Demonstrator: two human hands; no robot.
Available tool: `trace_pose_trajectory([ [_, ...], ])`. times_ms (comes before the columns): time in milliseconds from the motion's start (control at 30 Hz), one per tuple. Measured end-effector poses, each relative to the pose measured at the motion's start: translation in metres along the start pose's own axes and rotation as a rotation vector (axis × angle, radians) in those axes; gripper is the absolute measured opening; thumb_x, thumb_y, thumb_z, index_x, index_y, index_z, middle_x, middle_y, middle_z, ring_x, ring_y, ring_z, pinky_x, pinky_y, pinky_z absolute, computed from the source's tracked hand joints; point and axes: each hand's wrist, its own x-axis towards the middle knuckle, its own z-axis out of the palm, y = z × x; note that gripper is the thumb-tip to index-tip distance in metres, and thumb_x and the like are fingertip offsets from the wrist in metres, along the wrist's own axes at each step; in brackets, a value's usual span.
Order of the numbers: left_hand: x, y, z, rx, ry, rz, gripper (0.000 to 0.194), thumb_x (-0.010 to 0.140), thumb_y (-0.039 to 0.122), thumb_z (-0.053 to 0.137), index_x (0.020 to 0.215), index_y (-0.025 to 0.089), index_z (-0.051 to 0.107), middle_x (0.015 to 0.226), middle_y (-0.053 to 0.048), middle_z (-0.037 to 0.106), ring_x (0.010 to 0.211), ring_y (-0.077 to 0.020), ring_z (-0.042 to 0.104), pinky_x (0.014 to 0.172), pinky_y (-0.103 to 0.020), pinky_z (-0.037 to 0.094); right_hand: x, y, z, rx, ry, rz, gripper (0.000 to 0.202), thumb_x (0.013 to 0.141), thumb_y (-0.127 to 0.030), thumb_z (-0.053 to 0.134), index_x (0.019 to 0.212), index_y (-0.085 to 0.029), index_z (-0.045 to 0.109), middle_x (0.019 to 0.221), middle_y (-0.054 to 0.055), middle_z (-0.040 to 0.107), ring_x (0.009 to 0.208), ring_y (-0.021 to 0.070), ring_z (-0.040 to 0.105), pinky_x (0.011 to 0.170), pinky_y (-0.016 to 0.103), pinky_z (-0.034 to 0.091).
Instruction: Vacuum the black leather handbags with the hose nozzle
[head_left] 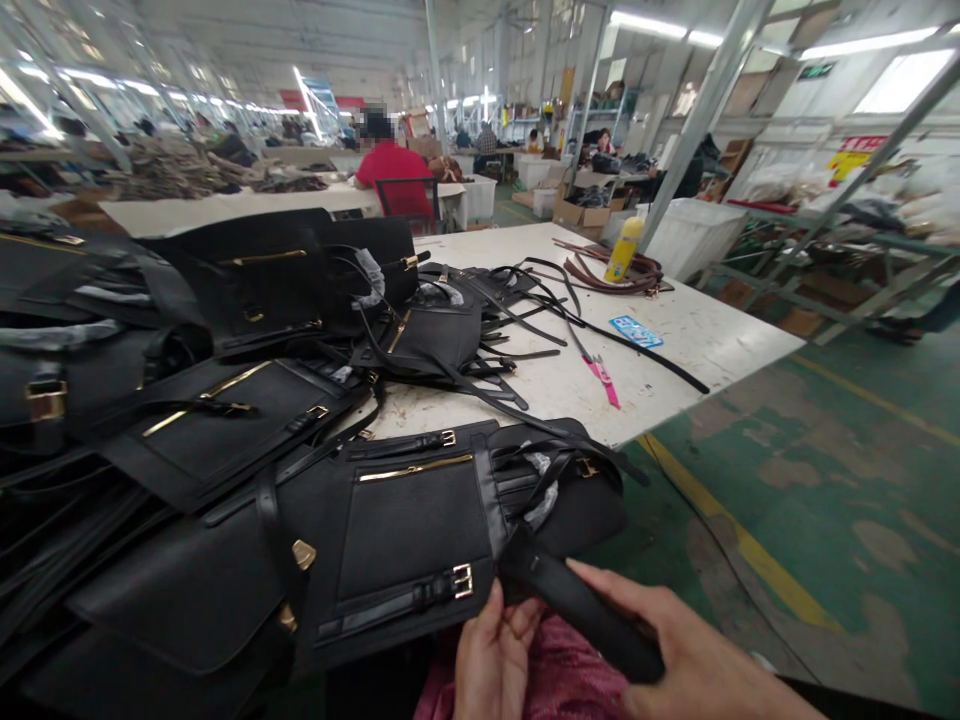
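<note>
Black curved piece (581,608) in half-closed right hand (679,635), half-open left hand (496,650) at bag (412,525), blue label (636,331) illegible

Black bag (412,525), gold-zipped, lying flat, dark curved piece (589,612) at its corner

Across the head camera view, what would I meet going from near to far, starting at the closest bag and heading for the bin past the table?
Black bag → pink item → blue-and-white card → yellow bottle → white bin.
</note>
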Motion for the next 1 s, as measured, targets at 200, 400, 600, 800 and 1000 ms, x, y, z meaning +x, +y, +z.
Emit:
trace_pose_trajectory([
  [200,-0.007,-0.009,-0.021,0.609,-0.087,0.167,0.019,0.066,0.027,0.066,0.079,0.013,0.067,0.084,-0.012,0.068,0.081,-0.0251,0.062,0.082,-0.038,0.046,-0.001,0.007,-0.025,0.024,0.204,-0.016,0.084,0.058,-0.004,0.050,0.136,-0.026,0.027,0.095,-0.003,0.061,0.074,0.0135,0.055,0.062,0.020,0.042],
  [400,-0.004,-0.002,-0.044,1.484,-0.126,1.219,0.025,0.073,0.016,0.056,0.094,0.026,0.067,0.092,-0.011,0.064,0.092,-0.0236,0.054,0.090,-0.037,0.031,-0.024,0.033,-0.034,0.040,0.246,0.049,0.083,0.057,-0.011,0.051,0.136,-0.018,0.026,0.081,-0.002,0.059,0.067,0.0148,0.053,0.058,0.022,0.043],
  [600,0.023,0.037,-0.017,1.976,-0.339,1.407,0.028,0.079,0.012,0.046,0.097,0.024,0.063,0.082,-0.006,0.064,0.079,-0.0187,0.052,0.076,-0.033,0.030,-0.034,0.056,-0.027,-0.053,0.205,0.018,0.076,0.060,-0.017,0.061,0.132,-0.018,0.038,0.114,0.008,0.057,0.103,0.0256,0.053,0.088,0.034,0.043],
  [800,0.027,0.038,-0.018,1.928,-0.406,1.423,0.022,0.078,0.015,0.049,0.092,0.024,0.063,0.072,-0.004,0.061,0.068,-0.0166,0.048,0.067,-0.031,0.030,-0.032,0.048,-0.029,0.143,-0.049,-0.001,0.077,0.060,-0.013,0.064,0.133,-0.020,0.037,0.129,0.007,0.048,0.118,0.0260,0.043,0.100,0.037,0.032],
  [1000,0.029,0.040,-0.022,1.853,-0.394,1.446,0.013,0.075,0.012,0.052,0.080,0.020,0.061,0.067,-0.003,0.058,0.066,-0.0154,0.048,0.065,-0.030,0.032,0.005,0.041,-0.042,0.317,-0.259,-0.012,0.087,0.048,-0.001,0.061,0.130,-0.022,0.041,0.115,0.001,0.058,0.109,0.0224,0.049,0.095,0.033,0.035],
])
